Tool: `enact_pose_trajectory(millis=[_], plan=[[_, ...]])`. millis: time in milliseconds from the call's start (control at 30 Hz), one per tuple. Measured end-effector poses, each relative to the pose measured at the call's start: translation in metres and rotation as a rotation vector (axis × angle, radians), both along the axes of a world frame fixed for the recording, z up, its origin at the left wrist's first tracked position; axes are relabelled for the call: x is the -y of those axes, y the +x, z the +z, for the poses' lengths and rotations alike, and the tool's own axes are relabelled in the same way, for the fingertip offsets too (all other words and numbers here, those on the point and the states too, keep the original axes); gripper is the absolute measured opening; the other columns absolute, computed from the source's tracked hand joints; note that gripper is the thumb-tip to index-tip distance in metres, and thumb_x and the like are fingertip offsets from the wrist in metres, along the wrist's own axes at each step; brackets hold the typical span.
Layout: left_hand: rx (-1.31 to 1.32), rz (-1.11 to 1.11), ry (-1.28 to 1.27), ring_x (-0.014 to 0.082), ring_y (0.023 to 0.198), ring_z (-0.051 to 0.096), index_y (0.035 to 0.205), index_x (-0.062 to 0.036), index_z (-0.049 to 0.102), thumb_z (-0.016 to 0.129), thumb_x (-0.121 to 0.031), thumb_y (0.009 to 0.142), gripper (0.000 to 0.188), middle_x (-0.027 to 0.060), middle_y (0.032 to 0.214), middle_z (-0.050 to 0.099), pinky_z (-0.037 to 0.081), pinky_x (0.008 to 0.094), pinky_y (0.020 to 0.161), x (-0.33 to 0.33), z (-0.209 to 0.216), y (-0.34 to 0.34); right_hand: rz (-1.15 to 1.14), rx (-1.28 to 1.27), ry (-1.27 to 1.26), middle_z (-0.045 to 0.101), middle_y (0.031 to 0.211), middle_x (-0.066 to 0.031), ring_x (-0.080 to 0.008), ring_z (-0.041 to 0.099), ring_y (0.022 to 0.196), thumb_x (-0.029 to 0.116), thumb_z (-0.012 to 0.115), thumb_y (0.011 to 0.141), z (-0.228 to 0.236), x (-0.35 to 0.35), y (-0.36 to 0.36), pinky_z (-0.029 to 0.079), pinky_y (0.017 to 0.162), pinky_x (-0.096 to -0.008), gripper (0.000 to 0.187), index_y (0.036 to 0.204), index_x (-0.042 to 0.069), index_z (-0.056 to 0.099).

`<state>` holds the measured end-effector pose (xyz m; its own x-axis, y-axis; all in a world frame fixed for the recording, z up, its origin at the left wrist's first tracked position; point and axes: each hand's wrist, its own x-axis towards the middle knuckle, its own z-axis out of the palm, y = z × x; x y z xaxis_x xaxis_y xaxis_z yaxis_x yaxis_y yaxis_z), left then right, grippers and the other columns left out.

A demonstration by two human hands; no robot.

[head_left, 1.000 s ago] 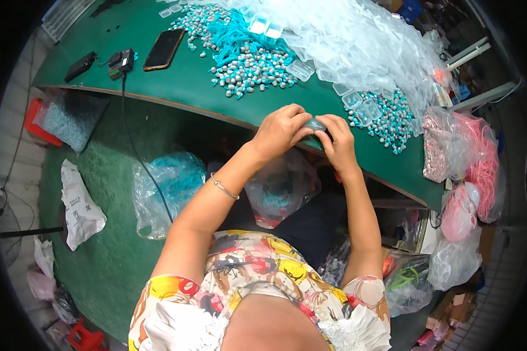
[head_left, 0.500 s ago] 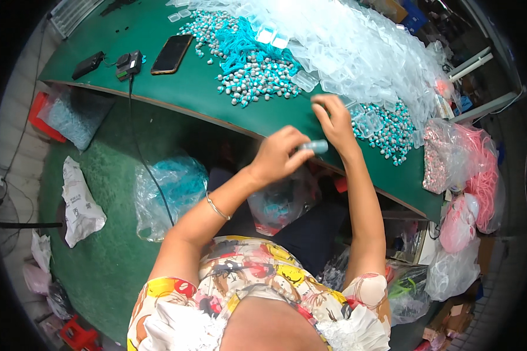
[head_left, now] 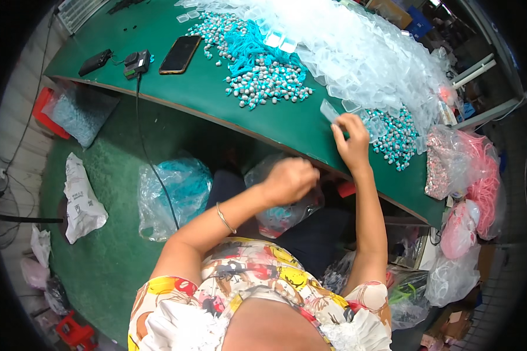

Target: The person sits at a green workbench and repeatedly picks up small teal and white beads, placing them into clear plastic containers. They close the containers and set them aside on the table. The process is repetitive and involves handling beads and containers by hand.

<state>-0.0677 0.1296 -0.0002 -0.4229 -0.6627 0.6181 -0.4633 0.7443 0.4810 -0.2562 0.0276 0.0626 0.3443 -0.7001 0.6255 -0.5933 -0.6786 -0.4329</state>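
My right hand [head_left: 352,139] is over the front edge of the table, with thumb and fingers pinched on a small clear plastic box [head_left: 329,110]. Beside that hand lies a pile of small grey-and-turquoise beads [head_left: 397,137], with a few clear boxes on it. My left hand [head_left: 291,180] hangs below the table edge, above a clear plastic bag [head_left: 278,215] with small turquoise-tinted pieces inside. Motion smears its fingers, which look curled, and whatever may be in them does not show.
A large heap of clear plastic boxes [head_left: 357,55] covers the back of the green table [head_left: 208,99]. Left of it are another bead pile [head_left: 263,85], turquoise cords [head_left: 240,50], a phone [head_left: 180,55] and a corded black device [head_left: 137,63]. Bags of pink cord [head_left: 480,175] hang at the right.
My left hand has dropped from the table edge to above the bag; the small box it held no longer shows. My right hand has moved slightly right and down and now grips a clear box.
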Motion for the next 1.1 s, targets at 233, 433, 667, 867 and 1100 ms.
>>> enact_pose_trajectory(millis=[233, 433, 667, 867, 1100], plan=[[0.082, 0.603, -0.226, 0.0258, 0.085, 0.059, 0.086, -0.0131, 0.07, 0.07, -0.012, 0.076, 0.01, 0.0055, 0.085, 0.061, 0.041, 0.0415, 0.07, 0.121, 0.043, 0.044, 0.022, -0.054, -0.001, 0.065, 0.101, -0.0139, -0.0321, 0.065, 0.093, 0.002, 0.072, 0.079, -0.006, -0.043, -0.011, 0.053, 0.08, -0.0398, 0.018, 0.097, 0.003, 0.067], [0.207, 0.519, -0.249, 0.0255, 0.085, 0.061, 0.082, -0.0111, 0.07, 0.065, -0.011, 0.078, 0.006, 0.0046, 0.086, 0.063, 0.044, 0.0421, 0.071, 0.122, 0.037, 0.04, -0.19, 0.088, -0.027, 0.066, 0.092, -0.0131, -0.0299, 0.065, 0.087, -0.001, 0.068, 0.082, -0.008, -0.037, -0.051, 0.052, 0.078, -0.0383, 0.012, 0.093, 0.003, 0.069], [0.054, 0.298, -0.047, 0.0292, 0.088, 0.064, 0.085, -0.0072, 0.071, 0.071, -0.008, 0.078, 0.007, 0.0071, 0.091, 0.067, 0.051, 0.0424, 0.077, 0.092, 0.034, 0.035, -0.432, -0.199, -0.048, 0.068, 0.09, -0.0059, -0.0276, 0.064, 0.086, 0.014, 0.073, 0.082, -0.011, -0.028, -0.069, 0.044, 0.076, -0.0421, 0.014, 0.095, 0.011, 0.07], [-0.029, 0.366, 0.105, 0.0307, 0.09, 0.063, 0.089, -0.0082, 0.071, 0.073, -0.008, 0.08, 0.01, 0.0075, 0.092, 0.068, 0.051, 0.0408, 0.077, 0.09, 0.036, 0.033, -0.607, -0.388, -0.049, 0.066, 0.086, -0.005, -0.0259, 0.064, 0.087, 0.019, 0.076, 0.08, -0.017, -0.02, -0.045, 0.04, 0.079, -0.0427, 0.017, 0.093, 0.013, 0.069], [-0.015, 0.435, 0.083, 0.031, 0.087, 0.062, 0.089, -0.0103, 0.072, 0.071, -0.009, 0.079, 0.01, 0.0089, 0.087, 0.067, 0.051, 0.0428, 0.078, 0.087, 0.029, 0.021, -0.626, -0.224, 0.094, 0.068, 0.087, -0.0041, -0.0275, 0.065, 0.087, 0.018, 0.076, 0.08, -0.027, -0.014, -0.043, 0.043, 0.078, -0.0438, 0.017, 0.093, 0.013, 0.066]])
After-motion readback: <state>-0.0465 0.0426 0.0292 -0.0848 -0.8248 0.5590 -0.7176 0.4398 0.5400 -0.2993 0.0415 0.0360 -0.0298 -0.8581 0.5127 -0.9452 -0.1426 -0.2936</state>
